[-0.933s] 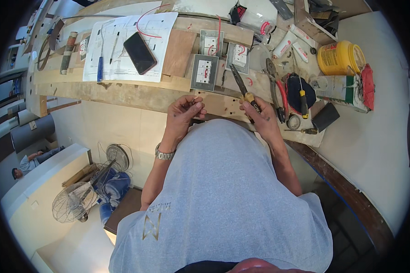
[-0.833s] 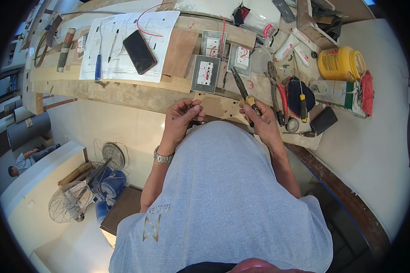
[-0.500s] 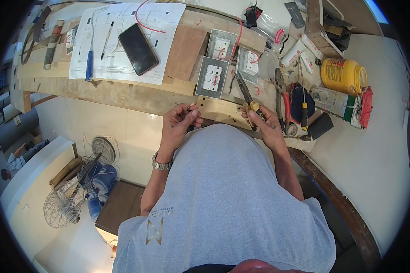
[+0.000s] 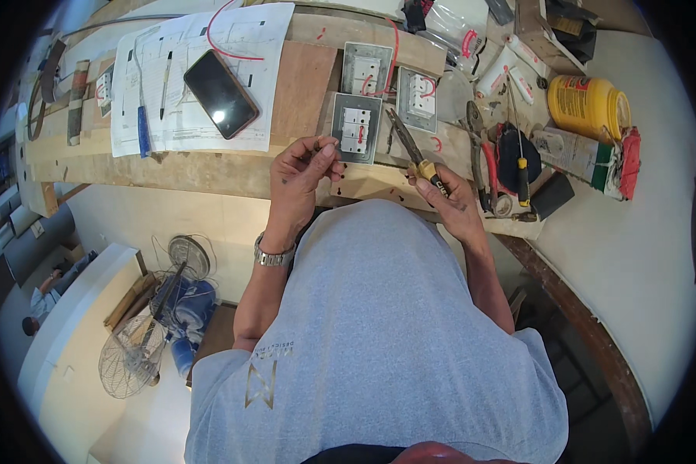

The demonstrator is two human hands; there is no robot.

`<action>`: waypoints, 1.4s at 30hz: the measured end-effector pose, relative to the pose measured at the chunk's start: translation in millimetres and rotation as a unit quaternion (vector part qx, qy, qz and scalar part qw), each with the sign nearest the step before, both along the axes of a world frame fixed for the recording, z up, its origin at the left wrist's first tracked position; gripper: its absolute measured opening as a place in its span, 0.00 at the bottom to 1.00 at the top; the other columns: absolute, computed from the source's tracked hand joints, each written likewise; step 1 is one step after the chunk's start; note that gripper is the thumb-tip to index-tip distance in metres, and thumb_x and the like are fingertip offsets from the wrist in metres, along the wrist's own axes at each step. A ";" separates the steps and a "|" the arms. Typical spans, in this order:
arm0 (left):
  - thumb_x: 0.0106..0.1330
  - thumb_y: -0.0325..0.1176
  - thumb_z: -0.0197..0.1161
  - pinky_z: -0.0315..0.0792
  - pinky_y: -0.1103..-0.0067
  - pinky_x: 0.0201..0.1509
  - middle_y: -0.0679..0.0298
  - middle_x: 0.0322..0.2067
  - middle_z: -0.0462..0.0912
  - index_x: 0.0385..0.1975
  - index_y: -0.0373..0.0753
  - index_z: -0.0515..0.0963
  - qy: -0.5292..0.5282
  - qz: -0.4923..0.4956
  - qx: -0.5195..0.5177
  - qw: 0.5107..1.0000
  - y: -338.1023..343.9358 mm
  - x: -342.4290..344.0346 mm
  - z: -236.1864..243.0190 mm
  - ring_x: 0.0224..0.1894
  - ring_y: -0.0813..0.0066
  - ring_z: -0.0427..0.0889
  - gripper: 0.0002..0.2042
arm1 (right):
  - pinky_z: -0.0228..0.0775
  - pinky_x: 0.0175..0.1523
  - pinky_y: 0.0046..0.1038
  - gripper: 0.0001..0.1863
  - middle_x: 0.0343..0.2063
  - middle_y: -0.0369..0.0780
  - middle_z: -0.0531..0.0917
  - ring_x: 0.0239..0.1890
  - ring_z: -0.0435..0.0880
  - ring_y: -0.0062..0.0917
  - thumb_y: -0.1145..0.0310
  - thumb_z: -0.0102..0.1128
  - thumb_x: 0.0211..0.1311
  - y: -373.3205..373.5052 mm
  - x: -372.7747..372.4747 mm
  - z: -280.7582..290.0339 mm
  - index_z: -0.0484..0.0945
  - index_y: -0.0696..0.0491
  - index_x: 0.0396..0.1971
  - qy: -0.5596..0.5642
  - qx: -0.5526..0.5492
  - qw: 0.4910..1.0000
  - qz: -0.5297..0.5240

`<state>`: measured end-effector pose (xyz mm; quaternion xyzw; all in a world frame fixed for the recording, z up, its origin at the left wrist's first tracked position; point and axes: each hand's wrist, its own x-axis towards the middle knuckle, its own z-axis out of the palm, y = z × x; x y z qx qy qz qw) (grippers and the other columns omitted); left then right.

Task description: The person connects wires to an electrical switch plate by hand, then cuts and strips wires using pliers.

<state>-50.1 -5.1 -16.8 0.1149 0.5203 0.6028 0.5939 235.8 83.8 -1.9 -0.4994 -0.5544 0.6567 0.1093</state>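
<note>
My right hand [image 4: 455, 199] is wrapped round the yellow-and-black handles of long-nose pliers [image 4: 406, 138], whose jaws point up and to the left. Just left of the middle, my left hand [image 4: 301, 174] is closed in a pinch; whatever lies between its fingertips is too small to make out. Beyond and between my hands, a grey electrical box with white socket modules [image 4: 356, 130] sits at the bench edge, with short red wire on its face. Two similar boxes stand close by: a back box [image 4: 366, 71] and a right-hand box [image 4: 417, 100].
A dark phone [image 4: 221, 94], a blue-handled screwdriver [image 4: 143, 131] and a pen [image 4: 165, 85] lie on paper drawings [image 4: 124, 85]. To the right are red-handled pliers [image 4: 489, 166], a yellow-handled screwdriver [image 4: 523, 178] and a yellow tub [image 4: 588, 107]. Below left stands a fan [image 4: 131, 356].
Both hands have risen slightly toward the boxes. The pliers' handles, spread apart before, now sit closer together in my right hand. The view has shifted a little.
</note>
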 end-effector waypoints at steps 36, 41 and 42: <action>0.76 0.24 0.66 0.85 0.76 0.42 0.55 0.39 0.90 0.50 0.33 0.81 0.045 -0.116 0.007 0.992 -45.8 43.8 33.2 0.36 0.71 0.90 0.07 | 0.66 0.61 0.55 0.21 0.62 0.50 0.74 0.64 0.73 0.47 0.60 0.67 0.72 -35.4 16.8 -24.9 0.77 0.59 0.56 -0.325 0.498 0.800 -0.078; 0.75 0.27 0.69 0.83 0.81 0.39 0.58 0.38 0.90 0.49 0.35 0.82 0.020 -0.120 0.011 0.993 -52.1 42.8 23.2 0.33 0.75 0.89 0.07 | 0.78 0.57 0.37 0.23 0.51 0.44 0.86 0.54 0.86 0.33 0.55 0.47 0.87 -44.6 2.1 78.9 0.78 0.60 0.60 0.252 0.125 0.951 -0.125; 0.75 0.27 0.69 0.83 0.81 0.39 0.58 0.38 0.90 0.49 0.35 0.82 0.022 -0.121 0.015 0.992 -55.1 42.9 17.0 0.33 0.75 0.89 0.07 | 0.81 0.57 0.33 0.26 0.50 0.44 0.87 0.52 0.88 0.31 0.53 0.41 0.90 -52.5 -8.0 115.0 0.78 0.60 0.61 0.388 0.045 0.912 -0.123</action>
